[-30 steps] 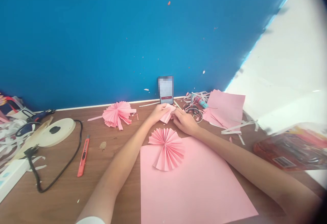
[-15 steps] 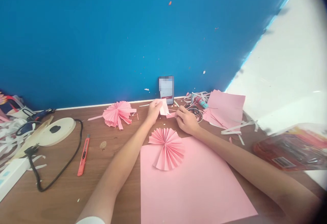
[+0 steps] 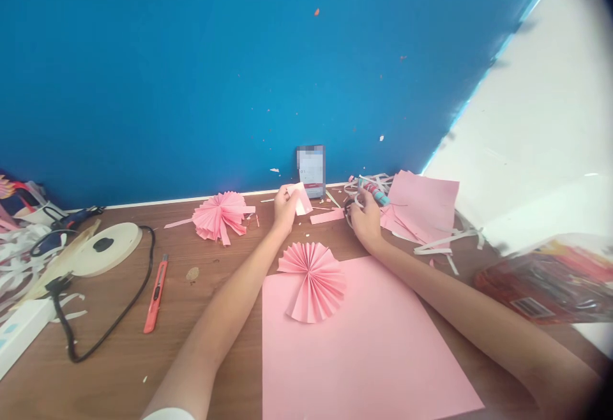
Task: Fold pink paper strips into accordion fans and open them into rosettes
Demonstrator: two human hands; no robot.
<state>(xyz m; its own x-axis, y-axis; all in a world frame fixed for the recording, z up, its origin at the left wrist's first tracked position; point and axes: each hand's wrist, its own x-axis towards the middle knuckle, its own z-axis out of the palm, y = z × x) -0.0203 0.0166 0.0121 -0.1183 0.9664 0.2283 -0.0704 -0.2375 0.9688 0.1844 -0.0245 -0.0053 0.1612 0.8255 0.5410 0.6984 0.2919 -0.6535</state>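
Observation:
My left hand [image 3: 285, 208] is closed on a small folded piece of pink paper [image 3: 301, 198], held up near the wall. A loose pink strip [image 3: 327, 217] lies on the table between my hands. My right hand [image 3: 366, 216] rests over the scissors [image 3: 353, 209] beside a glue stick [image 3: 377, 193]; its fingers curl around the handles. A pleated pink paper fan [image 3: 312, 279] lies on the top corner of a large pink sheet [image 3: 364, 350] in front of me.
A second pink rosette [image 3: 220, 214] lies left of my hands. A phone [image 3: 311, 170] leans on the blue wall. Pink sheets [image 3: 424, 203] and paper strips lie right. An orange cutter [image 3: 156, 293], tape roll [image 3: 106, 246], black cable [image 3: 110, 324] and a plastic pack [image 3: 546, 276] sit around.
My hands have come apart. The left kept the folded pink piece and lifted it; the right let go, left a pink strip on the table and moved right onto the scissors.

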